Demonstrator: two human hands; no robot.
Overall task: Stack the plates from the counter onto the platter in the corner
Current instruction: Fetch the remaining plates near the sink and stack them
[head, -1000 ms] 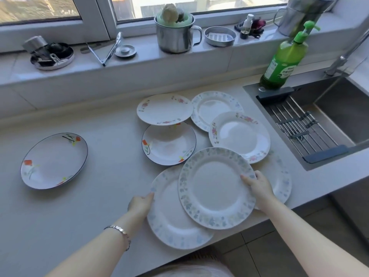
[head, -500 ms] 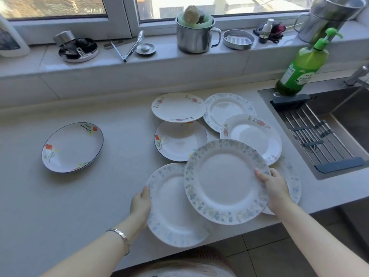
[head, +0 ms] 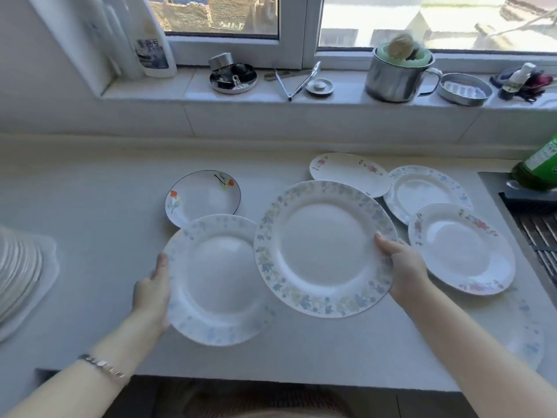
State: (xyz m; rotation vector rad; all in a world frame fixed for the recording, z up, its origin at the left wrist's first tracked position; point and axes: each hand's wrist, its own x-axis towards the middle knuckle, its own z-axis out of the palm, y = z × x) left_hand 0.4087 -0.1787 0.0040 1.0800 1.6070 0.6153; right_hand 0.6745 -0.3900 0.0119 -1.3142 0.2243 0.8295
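My left hand [head: 153,289] grips the left rim of a pale blue-flowered plate [head: 217,282], held above the counter [head: 90,206]. The right rim of a larger plate with a floral border [head: 322,248] is gripped by my right hand [head: 402,267]; this plate overlaps the other's right edge. Behind them lie a dark-rimmed plate with orange flowers [head: 203,197], an oval plate with pink flowers [head: 349,173], a blue-rimmed plate [head: 425,191] and a pink-flowered plate [head: 461,248]. Another pale plate [head: 526,330] shows under my right arm. A white ribbed dish [head: 18,276], blurred, sits at the far left edge.
The sink with its drain rack [head: 539,233] and a green soap bottle [head: 539,167] are at the right. On the windowsill stand a steel mug [head: 398,79], tongs [head: 298,82], small metal dishes and a white bottle [head: 150,40]. The counter's front edge is close below.
Both hands have lifted their plates and carried them left. The view has swung left, bringing the ribbed white dish into sight and pushing the sink to the edge.
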